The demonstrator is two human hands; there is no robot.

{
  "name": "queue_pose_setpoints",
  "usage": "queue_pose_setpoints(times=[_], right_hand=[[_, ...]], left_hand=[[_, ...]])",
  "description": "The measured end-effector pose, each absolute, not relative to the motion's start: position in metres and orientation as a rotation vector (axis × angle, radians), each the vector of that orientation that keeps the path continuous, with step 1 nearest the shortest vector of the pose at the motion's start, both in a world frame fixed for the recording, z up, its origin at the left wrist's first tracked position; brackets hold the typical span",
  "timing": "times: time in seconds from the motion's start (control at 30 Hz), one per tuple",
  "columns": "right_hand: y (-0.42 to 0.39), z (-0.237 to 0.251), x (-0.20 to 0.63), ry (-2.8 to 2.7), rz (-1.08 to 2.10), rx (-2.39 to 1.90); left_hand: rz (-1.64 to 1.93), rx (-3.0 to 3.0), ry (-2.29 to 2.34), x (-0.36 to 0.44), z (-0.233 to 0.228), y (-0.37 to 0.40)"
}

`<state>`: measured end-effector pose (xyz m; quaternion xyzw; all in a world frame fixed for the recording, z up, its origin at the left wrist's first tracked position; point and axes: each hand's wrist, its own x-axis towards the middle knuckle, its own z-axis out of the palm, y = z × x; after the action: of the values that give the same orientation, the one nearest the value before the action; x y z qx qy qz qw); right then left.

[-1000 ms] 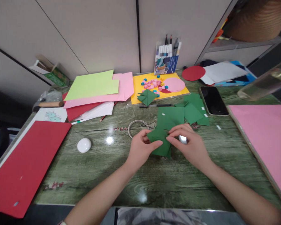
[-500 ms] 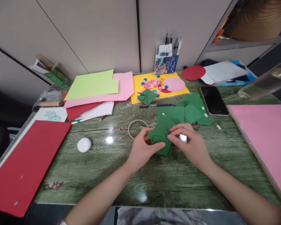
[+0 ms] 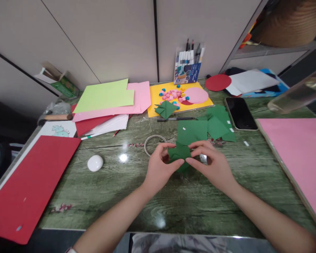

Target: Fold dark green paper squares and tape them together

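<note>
Both hands hold one folded piece of dark green paper just above the green wood-grain table. My left hand pinches its left side between thumb and fingers. My right hand pinches its right side, thumb underneath. Just behind the hands lie several flat green paper squares with small white tape bits. A clear tape ring lies close to my left hand's fingertips.
A red sheet lies at the left, a white oval object beside it. Pink board at right, phone behind it. At the back: stacked coloured papers, yellow sheet with beads, marker pack, folded green shape.
The green piece has been folded smaller and drawn tighter between the fingers. Both hands have closed in on it and shifted slightly away from me.
</note>
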<state>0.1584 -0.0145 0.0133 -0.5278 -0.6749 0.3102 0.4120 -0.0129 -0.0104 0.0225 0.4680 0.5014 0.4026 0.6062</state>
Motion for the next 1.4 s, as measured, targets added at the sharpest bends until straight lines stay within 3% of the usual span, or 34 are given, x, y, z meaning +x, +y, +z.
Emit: queue_pose_setpoints(times=[0.5,0.73,1.03,1.4], right_hand=[[-0.019,0.017,0.154,-1.735,0.811,-1.333],[-0.005,0.010,0.172,-1.525,0.884,-1.403],[0.016,-0.004,0.191,-1.476,0.729,-1.541],[0.013,0.001,0.188,-1.511,0.464,-1.521]], left_hand=[[0.996,1.042,1.034,-0.015,0.021,-0.014],[0.978,1.310,1.184,-0.025,0.023,0.003],[0.457,2.281,1.605,-0.038,0.016,0.012],[0.125,2.400,1.663,-0.040,0.014,0.010]])
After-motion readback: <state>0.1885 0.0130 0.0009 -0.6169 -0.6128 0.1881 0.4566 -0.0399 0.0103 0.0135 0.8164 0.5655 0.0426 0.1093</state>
